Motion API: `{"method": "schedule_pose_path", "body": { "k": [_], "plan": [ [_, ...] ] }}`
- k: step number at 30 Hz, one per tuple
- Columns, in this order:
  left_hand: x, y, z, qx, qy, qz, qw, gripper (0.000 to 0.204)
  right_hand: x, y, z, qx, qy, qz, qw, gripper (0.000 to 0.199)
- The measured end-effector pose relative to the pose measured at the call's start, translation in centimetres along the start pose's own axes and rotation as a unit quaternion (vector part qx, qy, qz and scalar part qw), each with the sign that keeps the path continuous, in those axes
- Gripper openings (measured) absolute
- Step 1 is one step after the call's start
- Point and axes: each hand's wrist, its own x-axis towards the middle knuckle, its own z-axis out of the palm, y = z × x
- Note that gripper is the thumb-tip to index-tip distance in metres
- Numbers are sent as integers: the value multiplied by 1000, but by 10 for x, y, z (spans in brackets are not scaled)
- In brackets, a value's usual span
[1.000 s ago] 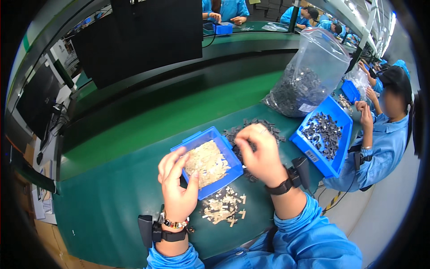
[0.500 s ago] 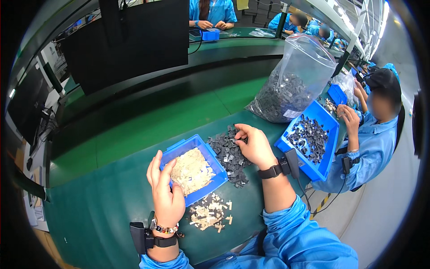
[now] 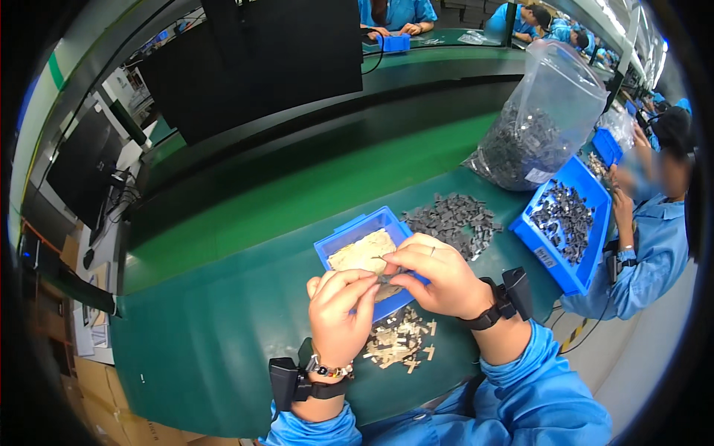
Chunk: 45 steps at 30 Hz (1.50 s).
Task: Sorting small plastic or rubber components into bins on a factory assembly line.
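Note:
Both of my hands meet over a blue box [image 3: 364,227] holding a heap of thin cream pieces [image 3: 362,254]. My right hand [image 3: 440,276] is closed in a pinch, with a small dark piece [image 3: 381,258] at its fingertips. Close beside it, my left hand [image 3: 338,306] has thumb and fingers pressed together; what lies between them is too small to make out. Behind the right hand spreads a pile of small dark grey pieces [image 3: 457,218]. In front of the box lie scattered pale T- and cross-shaped bits [image 3: 399,343].
A clear bag of dark pieces [image 3: 524,137] stands at the back right, beside a blue tray [image 3: 534,232] of similar pieces. A co-worker's sleeve [image 3: 654,245] is just past the tray. A dark panel [image 3: 253,67] rises at the far left of the green bench [image 3: 223,327].
My right hand has come from the dark pile to above the blue box. My left hand has left the box's side and now meets it there. The whole view has shifted.

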Motion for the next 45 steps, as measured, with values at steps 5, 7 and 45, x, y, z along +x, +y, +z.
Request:
{"method": "schedule_pose_path", "body": {
  "k": [5,7,45],
  "plan": [
    [2,-1,-2,-16,16,0,1000,15,-1,-3,7,46,15,-7,999,23],
    [2,-1,-2,-20,11,-2,1000,14,-1,-5,9,60,24,-7,998,22],
    [1,7,-5,153,9,69,986,16,-11,-21,19,225,14,289,930,4]
  ]
}}
